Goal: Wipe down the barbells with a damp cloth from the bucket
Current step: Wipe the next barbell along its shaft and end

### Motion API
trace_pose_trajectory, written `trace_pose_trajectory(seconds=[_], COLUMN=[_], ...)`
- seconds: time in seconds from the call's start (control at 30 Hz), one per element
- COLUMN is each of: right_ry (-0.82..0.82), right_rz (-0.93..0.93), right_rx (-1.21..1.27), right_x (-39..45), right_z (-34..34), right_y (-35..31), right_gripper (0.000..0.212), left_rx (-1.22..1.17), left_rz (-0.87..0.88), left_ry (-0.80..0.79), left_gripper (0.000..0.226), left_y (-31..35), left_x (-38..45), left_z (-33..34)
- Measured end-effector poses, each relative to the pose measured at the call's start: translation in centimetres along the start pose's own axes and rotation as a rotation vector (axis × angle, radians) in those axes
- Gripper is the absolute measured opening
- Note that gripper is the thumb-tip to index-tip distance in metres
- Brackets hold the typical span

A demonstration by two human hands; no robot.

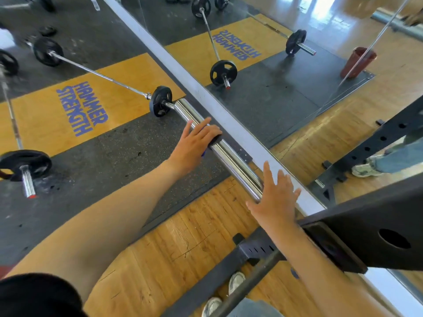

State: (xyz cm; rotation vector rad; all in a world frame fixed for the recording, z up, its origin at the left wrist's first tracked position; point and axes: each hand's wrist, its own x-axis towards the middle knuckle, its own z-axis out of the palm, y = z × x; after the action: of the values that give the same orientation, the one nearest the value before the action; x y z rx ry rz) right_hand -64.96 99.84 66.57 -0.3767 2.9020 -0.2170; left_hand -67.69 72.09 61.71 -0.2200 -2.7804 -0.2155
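Note:
A barbell lies on the floor along the mirror wall, with its chrome sleeve (pixel 231 156) running towards me and a black plate (pixel 161 101) at its inner end. My left hand (pixel 194 143) lies across the sleeve and presses a dark cloth (pixel 214 140) onto it; a blue edge of the cloth shows below the palm. The fingers are mostly straight and the thumb is hidden. My right hand (pixel 277 197) is spread flat at the near end of the sleeve, touching it.
A second barbell (pixel 27 170) lies at the left and others lie farther back. The mirror (pixel 286 92) reflects a reddish bucket (pixel 357 62). A black rack frame (pixel 366 236) stands at the right, its base bar (pixel 229 271) by my shoes.

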Motion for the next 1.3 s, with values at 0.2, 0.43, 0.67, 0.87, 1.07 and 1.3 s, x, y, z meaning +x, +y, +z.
trace_pose_trajectory(seconds=[0.2,0.43,0.67,0.87,1.07,1.3], right_ry=[-0.041,-0.205,0.107,-0.145,0.179,-0.139], right_rz=[-0.025,0.067,-0.020,0.069,-0.011,0.109], right_rx=[-0.029,0.094,-0.027,-0.039,-0.049,-0.096], right_x=[-0.5,1.0,-1.8,0.0,-2.1,-0.2], right_z=[-1.0,-1.4,0.0,-2.1,0.7,-1.6], right_y=[0.3,1.3,-0.3,1.5,-0.3,1.7], right_gripper=[0.133,0.123,0.126,0.134,0.126,0.140], left_rx=[-0.032,0.019,-0.026,-0.072,-0.088,-0.037], left_rz=[-0.169,0.046,-0.265,-0.185,0.069,-0.204], left_ry=[0.009,-0.109,-0.160,-0.059,-0.108,-0.096], left_gripper=[0.068,0.081,0.063,0.065,0.084,0.054], left_y=[-2.7,-4.7,-10.7,-6.7,-1.2,-4.2], left_x=[1.9,2.0,5.5,3.9,0.4,3.7], left_z=[-0.7,-1.0,-2.2,-1.1,-0.9,-1.5])
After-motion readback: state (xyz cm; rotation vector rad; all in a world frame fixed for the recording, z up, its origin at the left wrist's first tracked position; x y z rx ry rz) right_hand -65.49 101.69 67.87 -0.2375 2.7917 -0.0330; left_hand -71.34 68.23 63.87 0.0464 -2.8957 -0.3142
